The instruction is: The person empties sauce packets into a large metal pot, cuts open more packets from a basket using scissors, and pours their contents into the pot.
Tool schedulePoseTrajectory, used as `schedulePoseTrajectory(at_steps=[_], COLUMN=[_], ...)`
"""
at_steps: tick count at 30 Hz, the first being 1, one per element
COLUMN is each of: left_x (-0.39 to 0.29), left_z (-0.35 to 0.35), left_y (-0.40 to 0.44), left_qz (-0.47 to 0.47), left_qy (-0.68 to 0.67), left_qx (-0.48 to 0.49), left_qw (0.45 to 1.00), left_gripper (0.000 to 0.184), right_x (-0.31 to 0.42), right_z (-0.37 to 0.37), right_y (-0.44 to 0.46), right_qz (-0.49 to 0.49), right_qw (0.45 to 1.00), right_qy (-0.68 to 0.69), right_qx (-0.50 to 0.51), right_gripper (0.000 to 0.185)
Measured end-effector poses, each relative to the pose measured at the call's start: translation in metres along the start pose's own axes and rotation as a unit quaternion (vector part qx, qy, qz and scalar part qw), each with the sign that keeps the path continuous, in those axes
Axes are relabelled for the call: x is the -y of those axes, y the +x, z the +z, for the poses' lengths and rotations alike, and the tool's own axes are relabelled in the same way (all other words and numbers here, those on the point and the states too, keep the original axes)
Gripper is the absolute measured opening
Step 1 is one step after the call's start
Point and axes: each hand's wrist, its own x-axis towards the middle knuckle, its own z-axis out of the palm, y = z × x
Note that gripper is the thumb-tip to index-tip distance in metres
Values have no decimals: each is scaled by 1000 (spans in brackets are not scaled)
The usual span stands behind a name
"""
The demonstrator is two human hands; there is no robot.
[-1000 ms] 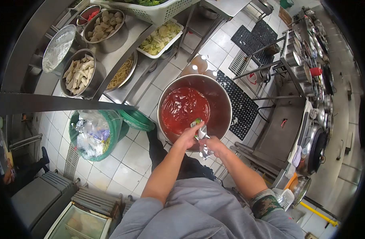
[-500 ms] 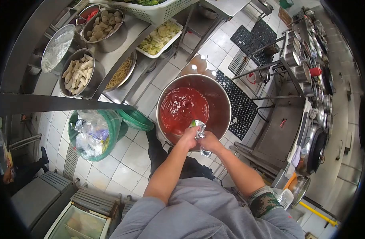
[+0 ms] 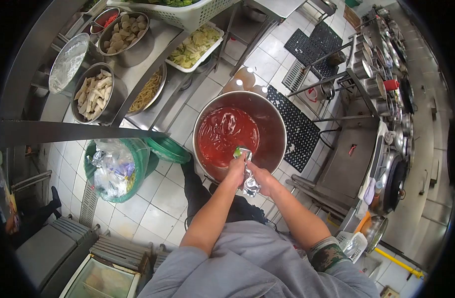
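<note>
Below me stands a tall steel stockpot [image 3: 275, 134] with red liquid [image 3: 225, 131] covering its bottom. Over the pot's near rim, a crumpled silver foil pouch [image 3: 250, 186] with a green patch at its top is held between both hands. My left hand [image 3: 237, 168] is closed round the pouch's left side near its upper end. My right hand [image 3: 262, 179] grips it from the right. The fingers partly hide the pouch, and I cannot tell whether anything is flowing from it.
A green bin [image 3: 138, 184] with plastic waste stands at left, its green lid [image 3: 168, 150] beside the pot. Shelves hold food bowls [image 3: 115, 99] and a white basket [image 3: 187, 17]. A black mat [image 3: 299, 131] lies right of the pot. Another person's leg [image 3: 36, 218] shows far left.
The foil pouch has turned in my hands, its lower part now showing more below them. My right hand has shifted slightly down and left. The liquid's surface ripples differently.
</note>
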Motion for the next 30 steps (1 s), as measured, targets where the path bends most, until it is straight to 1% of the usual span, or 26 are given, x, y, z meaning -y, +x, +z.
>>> schedulePoseTrajectory(at_steps=[1, 2, 3, 5, 6, 7, 9, 10, 11, 13, 14, 17, 20, 21, 22, 23, 24, 27, 30], left_x=[4, 15, 16, 13, 18, 6, -17, -10, 3, 5, 9, 22, 10, 9, 6, 4, 2, 3, 5], left_z=[-1, -11, -13, -15, -19, -8, 11, 6, -4, 2, 3, -13, -4, -5, -7, -9, -9, -1, -7], left_y=[1, 19, 17, 16, 22, 3, -34, -23, -7, -6, -8, 19, 1, 1, 3, 4, 5, 2, 1], left_qz=[-3, -2, -20, -51, -41, -50, -66, -73, -50, 3, 13, 2, 8, 9, 11, 13, 9, 37, 67], left_qy=[3, 7, 0, -13, -27, 29, 140, 171, 146, 94, 61, 79, 89, 65, 41, 16, -13, 22, 45], left_qx=[-5, 10, 21, 45, 87, 58, -1, -11, -7, 8, -17, -46, -50, -50, -50, -50, -39, -64, -41], left_qw=[1000, 1000, 1000, 998, 995, 997, 988, 982, 988, 996, 998, 996, 995, 997, 998, 999, 999, 997, 996], left_gripper=[25, 23, 24, 24, 33, 38, 47, 57, 55, 52, 44, 35, 31, 31, 31, 31, 30, 31, 40], right_x=[-2, -5, -6, -4, -3, -6, -16, -1, -2, 1, -3, -3, -20, -20, -20, -19, -8, -3, -9], right_z=[-4, -8, -9, -16, -20, -29, -42, -18, -2, 15, 14, 20, -2, -5, -8, -10, -2, 1, 10], right_y=[5, 14, 16, 14, 12, 17, 33, -2, -15, -25, -21, -25, 0, -2, -3, -3, -23, -33, -29], right_qz=[-16, -31, -45, -60, -66, -101, -167, -206, -206, -212, -241, -241, -259, -211, -161, -107, -50, 37, -26], right_qw=[999, 995, 989, 982, 978, 954, 883, 809, 784, 726, 706, 705, 749, 834, 902, 953, 977, 994, 990], right_qy=[-41, -82, -123, -170, -193, -270, -417, -523, -556, -619, -631, -634, -581, -485, -381, -269, -203, -86, -137], right_qx=[-21, -41, -61, -55, -53, -81, -133, -169, -183, -213, -212, -206, -185, -157, -126, -92, -43, 53, 16], right_gripper=[53, 53, 53, 53, 54, 53, 52, 45, 43, 38, 35, 39, 52, 56, 60, 64, 68, 60, 54])
